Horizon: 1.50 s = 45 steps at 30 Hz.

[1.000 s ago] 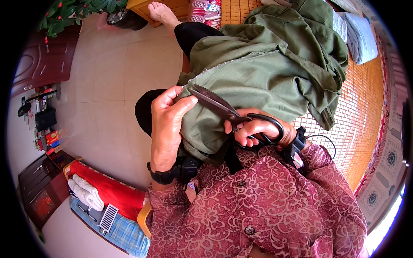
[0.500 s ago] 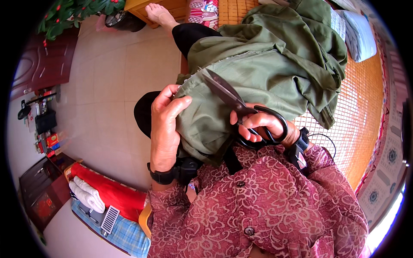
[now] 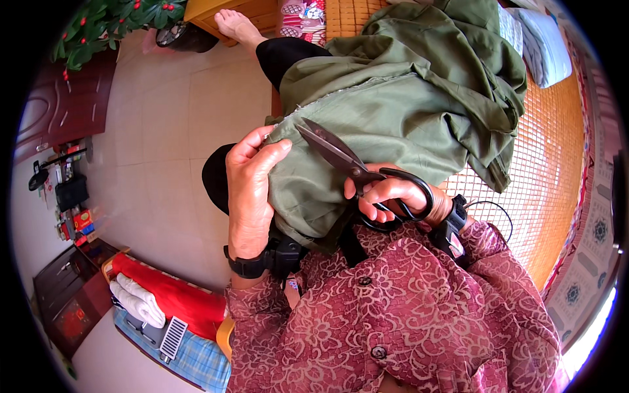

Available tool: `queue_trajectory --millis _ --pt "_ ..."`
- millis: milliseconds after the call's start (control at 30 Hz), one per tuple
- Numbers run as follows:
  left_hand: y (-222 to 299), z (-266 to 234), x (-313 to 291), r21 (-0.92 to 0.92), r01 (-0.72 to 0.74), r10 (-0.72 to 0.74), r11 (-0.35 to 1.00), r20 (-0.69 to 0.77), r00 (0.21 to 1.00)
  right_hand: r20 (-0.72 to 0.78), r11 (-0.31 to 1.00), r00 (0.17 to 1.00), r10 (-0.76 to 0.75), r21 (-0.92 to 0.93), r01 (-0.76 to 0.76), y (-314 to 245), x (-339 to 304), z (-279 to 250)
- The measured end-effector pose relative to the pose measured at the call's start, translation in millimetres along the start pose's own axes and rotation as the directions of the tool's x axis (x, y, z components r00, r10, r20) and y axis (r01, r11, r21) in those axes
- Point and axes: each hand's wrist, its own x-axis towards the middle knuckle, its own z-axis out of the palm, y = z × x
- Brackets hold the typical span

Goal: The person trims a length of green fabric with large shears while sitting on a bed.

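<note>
A large green cloth (image 3: 386, 105) with a frayed seam lies across my lap and onto the mat at the right. My left hand (image 3: 252, 177) pinches its left edge between thumb and fingers. In my right hand (image 3: 396, 196) is a pair of dark metal scissors (image 3: 334, 147) with big black loop handles, my fingers through the loops. The blades point up and left over the cloth, their tips close to the frayed edge near my left fingertips. From here the blades look nearly closed.
I sit on a tan woven mat (image 3: 544, 164), with folded light-blue bedding (image 3: 544, 49) at the far right. A potted plant (image 3: 183, 36) stands at the far left on the tiled floor (image 3: 157, 118). A bench with a red cover (image 3: 170, 295) is at the lower left.
The scissors and my right hand have shifted slightly up and left, bringing the tips nearer the frayed edge. My left hand keeps its pinch on the cloth.
</note>
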Motion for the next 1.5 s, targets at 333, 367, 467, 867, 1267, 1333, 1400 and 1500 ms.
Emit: queue_trajectory --millis 333,367,467,867,1267,1333,1400,1500 --pt "4.9 -3.7 -2.1 -0.027 -0.003 0.003 1.0 -0.016 1.0 0.058 1.0 0.998 0.019 -0.014 -0.018 -2.6 6.9 5.6" --pt "5.8 -3.4 -2.7 -0.029 0.002 -0.002 1.0 -0.012 1.0 0.058 1.0 0.998 0.02 -0.014 -0.019 -2.5 7.3 5.8" --pt "5.8 -3.9 -3.9 -0.03 0.011 -0.012 0.999 -0.016 1.0 0.059 1.0 0.998 0.017 0.002 -0.017 -3.0 8.4 7.3" --pt "-0.8 -7.8 -2.0 -0.071 -0.005 0.001 0.997 -0.062 0.998 0.072 0.999 0.997 0.009 0.04 -0.012 1.1 9.3 4.6" --pt "-2.3 -4.8 -1.4 -0.08 0.001 -0.006 0.997 -0.064 0.998 0.064 1.0 0.998 0.013 0.01 -0.014 0.0 7.6 4.1" --pt "-3.1 -4.3 -1.6 -0.074 -0.005 0.001 0.997 -0.051 0.999 0.039 1.0 0.999 0.011 0.01 -0.011 -0.4 8.3 4.8" --pt "-2.5 -2.9 -2.3 -0.076 -0.002 -0.003 0.997 -0.064 0.998 0.054 1.0 0.999 0.01 0.006 -0.01 -2.0 8.3 4.1" --pt "-4.6 -4.4 -1.3 -0.075 0.01 -0.014 0.997 -0.053 0.998 0.069 1.0 0.998 0.007 0.013 -0.008 -1.8 9.2 3.4"
